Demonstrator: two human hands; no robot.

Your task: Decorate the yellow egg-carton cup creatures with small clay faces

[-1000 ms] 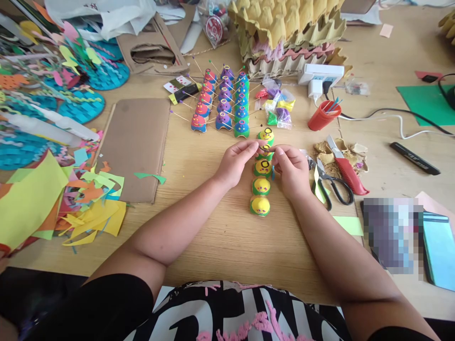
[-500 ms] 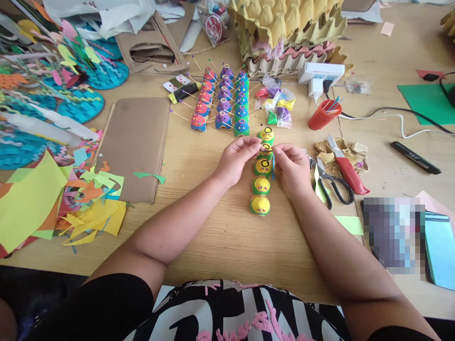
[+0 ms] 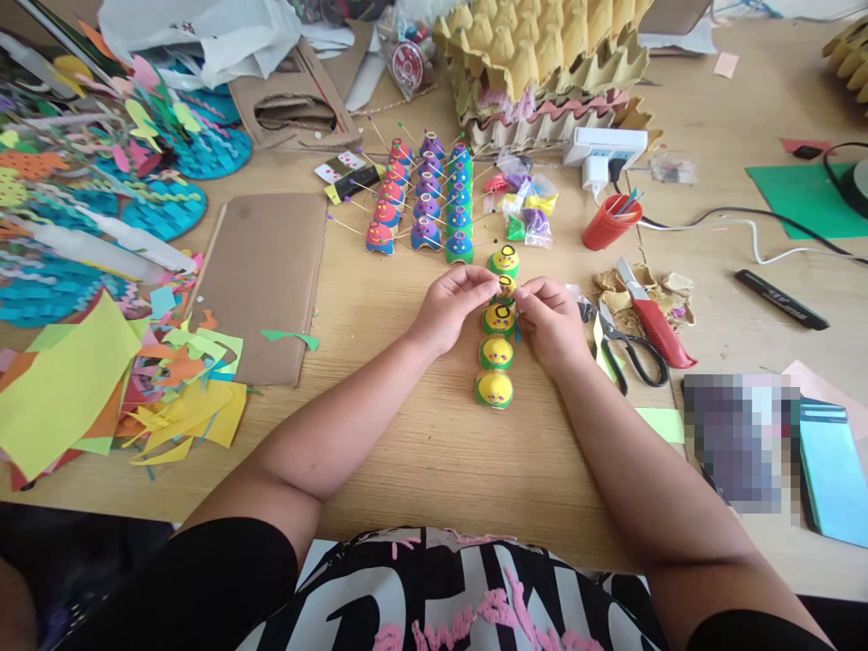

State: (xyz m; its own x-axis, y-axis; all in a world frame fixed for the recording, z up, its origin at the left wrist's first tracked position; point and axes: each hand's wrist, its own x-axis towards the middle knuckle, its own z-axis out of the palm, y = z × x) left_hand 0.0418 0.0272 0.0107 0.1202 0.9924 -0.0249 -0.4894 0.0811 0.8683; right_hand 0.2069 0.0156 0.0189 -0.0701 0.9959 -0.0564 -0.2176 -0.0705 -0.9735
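Observation:
My left hand and my right hand meet fingertip to fingertip over a column of yellow clay heads on green egg-carton cups. Each hand is closed in a pinch. A thin black clay strand shows faintly between the fingertips, mostly hidden by them. Just below lies a yellow head with a black ring on top. Another ringed head stands beyond my fingers. Nearer me, one yellow head and the front yellow head have faces and no ring.
Rows of red, purple and blue figures with pins stand beyond. Scissors, a red-handled cutter and a red cup lie right. Cardboard and paper scraps lie left; egg trays stand behind.
My fingertips have drawn slightly closer together, and less of the black strand shows between them. The whole view has shifted a little; the clay heads keep their places.

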